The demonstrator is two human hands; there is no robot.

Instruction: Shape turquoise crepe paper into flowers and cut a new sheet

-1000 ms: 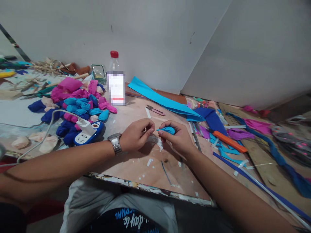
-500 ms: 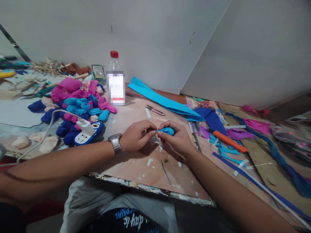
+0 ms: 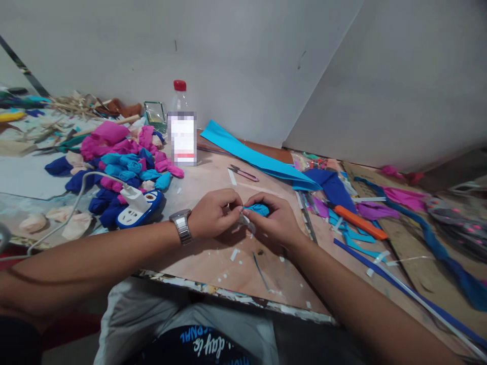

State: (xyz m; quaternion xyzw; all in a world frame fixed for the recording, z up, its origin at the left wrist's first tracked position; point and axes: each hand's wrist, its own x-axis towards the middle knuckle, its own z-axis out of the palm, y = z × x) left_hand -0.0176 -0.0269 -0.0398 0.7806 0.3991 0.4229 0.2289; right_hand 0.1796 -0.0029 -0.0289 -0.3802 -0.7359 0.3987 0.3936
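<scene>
In the head view, both hands meet over the bare near-middle part of the worktable (image 3: 213,263). The right hand (image 3: 274,218) is closed around a small bright-blue bundle (image 3: 259,209), its fat end tucked in by the fingers and its narrow tip pointing left. The left hand (image 3: 220,213), with a metal watch (image 3: 182,226) on its wrist, has thumb and forefinger pinched together at that tip.

Just beyond the hands lie pink-handled snips (image 3: 244,173), and farther off a long light-blue strip (image 3: 247,154) slants down to the right. A bottle with a red cap (image 3: 180,85) stands upright at the far side, left of the strip.

Over on the left there's a heap of pink, blue and cream twists (image 3: 129,165), with a blue-and-white power socket (image 3: 131,218) at its near edge, a white plug (image 3: 135,197) pushed into it. On the right, an orange cutter (image 3: 359,222) lies among blue and purple scraps (image 3: 357,235).
</scene>
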